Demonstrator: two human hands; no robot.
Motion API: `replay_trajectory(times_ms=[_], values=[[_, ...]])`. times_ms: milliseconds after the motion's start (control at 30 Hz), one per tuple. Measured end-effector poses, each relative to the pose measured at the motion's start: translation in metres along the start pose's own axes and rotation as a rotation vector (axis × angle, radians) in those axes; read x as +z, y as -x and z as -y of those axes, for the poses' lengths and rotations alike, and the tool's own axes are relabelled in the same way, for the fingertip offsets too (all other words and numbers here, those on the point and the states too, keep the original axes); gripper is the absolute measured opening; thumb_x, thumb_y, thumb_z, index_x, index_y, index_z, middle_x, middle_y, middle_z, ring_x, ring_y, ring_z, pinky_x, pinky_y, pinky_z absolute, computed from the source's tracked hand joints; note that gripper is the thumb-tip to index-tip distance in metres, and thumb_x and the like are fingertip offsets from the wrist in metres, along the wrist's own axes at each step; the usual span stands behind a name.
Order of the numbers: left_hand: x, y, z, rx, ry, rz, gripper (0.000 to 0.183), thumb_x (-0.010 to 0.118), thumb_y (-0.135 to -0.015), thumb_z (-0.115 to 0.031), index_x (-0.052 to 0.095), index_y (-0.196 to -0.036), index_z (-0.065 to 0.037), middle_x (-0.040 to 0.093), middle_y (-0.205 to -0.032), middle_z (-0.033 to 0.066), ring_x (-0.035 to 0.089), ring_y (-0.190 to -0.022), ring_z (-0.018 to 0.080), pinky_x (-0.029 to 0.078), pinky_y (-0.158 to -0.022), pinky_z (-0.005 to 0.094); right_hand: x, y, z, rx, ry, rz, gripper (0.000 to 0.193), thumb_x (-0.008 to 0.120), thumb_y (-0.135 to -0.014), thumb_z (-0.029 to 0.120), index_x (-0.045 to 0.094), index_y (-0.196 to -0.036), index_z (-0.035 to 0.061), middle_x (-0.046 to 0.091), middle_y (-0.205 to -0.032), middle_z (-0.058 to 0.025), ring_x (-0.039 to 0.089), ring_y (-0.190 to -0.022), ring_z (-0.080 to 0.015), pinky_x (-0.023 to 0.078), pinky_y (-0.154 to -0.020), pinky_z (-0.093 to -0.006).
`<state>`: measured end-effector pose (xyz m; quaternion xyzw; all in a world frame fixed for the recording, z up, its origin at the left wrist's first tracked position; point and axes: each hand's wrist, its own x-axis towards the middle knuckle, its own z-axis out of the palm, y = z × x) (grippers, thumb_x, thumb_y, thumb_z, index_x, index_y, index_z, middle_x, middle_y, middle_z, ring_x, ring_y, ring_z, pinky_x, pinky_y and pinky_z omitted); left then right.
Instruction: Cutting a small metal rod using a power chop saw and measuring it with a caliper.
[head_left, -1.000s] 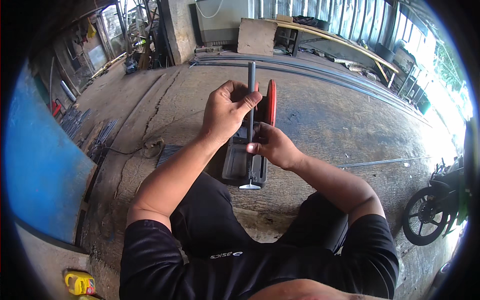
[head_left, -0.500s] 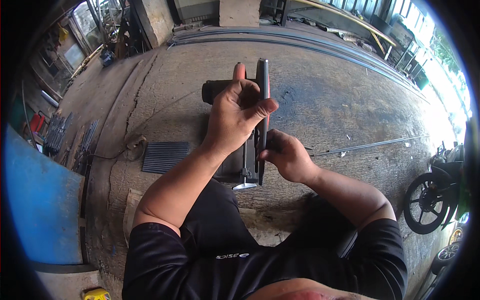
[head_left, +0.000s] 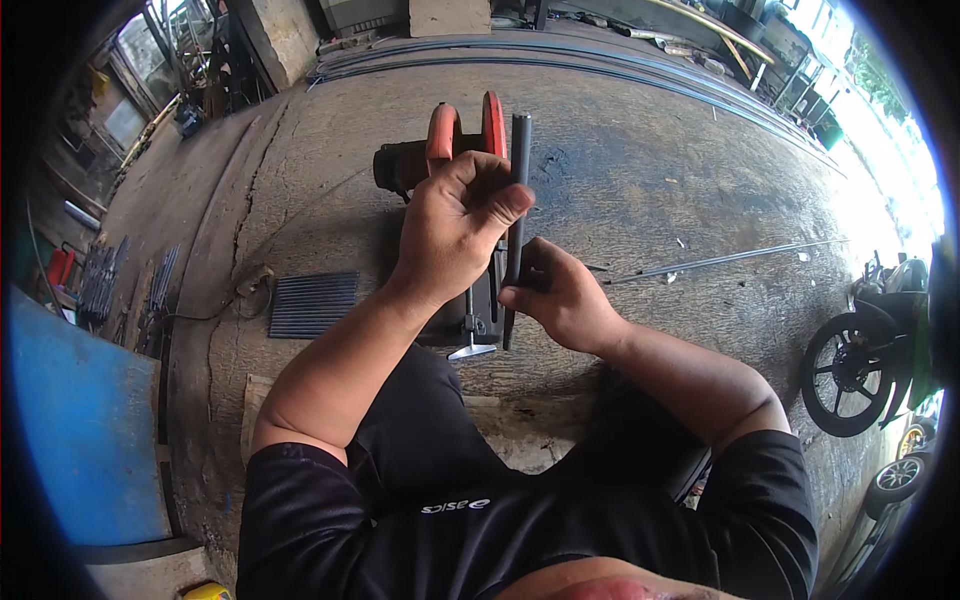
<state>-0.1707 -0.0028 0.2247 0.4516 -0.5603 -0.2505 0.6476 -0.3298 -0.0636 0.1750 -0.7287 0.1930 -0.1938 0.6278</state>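
A dark metal bar (head_left: 520, 150) stands nearly upright in front of me. My left hand (head_left: 455, 225) grips its upper part, with the thumb laid against it and the other fingers curled, partly hidden. Lower down, my right hand (head_left: 562, 300) pinches the same bar between thumb and fingers. Behind and below my hands is a cut-off saw with a red guard (head_left: 493, 125), a red handle (head_left: 443, 130) and a dark motor (head_left: 392, 170). Its clamp ends in a pale T-shaped handle (head_left: 472, 352) near my legs. My left hand hides part of the saw.
A row of cut bars (head_left: 313, 305) lies left of the saw, beside a cable (head_left: 262, 280). Long thin rods (head_left: 725, 258) rest on the floor at right, and long pipes (head_left: 500, 60) cross the back. A blue panel (head_left: 85, 430) stands at left, a motorcycle wheel (head_left: 850, 375) at right.
The view has shifted, so the saw sits farther left of the bar and more of its red guard and handle shows. Both hands keep their hold on the bar.
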Motion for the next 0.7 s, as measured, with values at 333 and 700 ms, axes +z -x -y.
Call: replay_trajectory(times_ms=[333,700], values=[[0.008,0.007,-0.01,0.023,0.127,0.008,0.021,0.052,-0.096,-0.019,0.059,-0.096,0.0,0.061,-0.082,0.0045,0.058,-0.078,0.0114,0.047,-0.076,0.0259,-0.003,0.009,0.007,-0.053,-0.043,0.063,0.031,0.065,-0.088,0.023,0.053,-0.105,-0.0004,0.057,-0.089,-0.0043,0.052,-0.084,-0.0103,0.045,-0.077,-0.0283],[0.004,0.012,-0.011,-0.068,0.292,0.105,0.029,0.046,-0.098,-0.02,0.052,-0.121,-0.004,0.059,-0.103,0.0057,0.059,-0.087,0.0152,0.048,-0.084,0.0298,0.001,0.008,-0.003,-0.065,-0.178,0.035,0.023,0.062,-0.09,0.025,0.054,-0.096,0.0037,0.055,-0.087,-0.0003,0.051,-0.083,-0.0078,0.045,-0.078,-0.0278]])
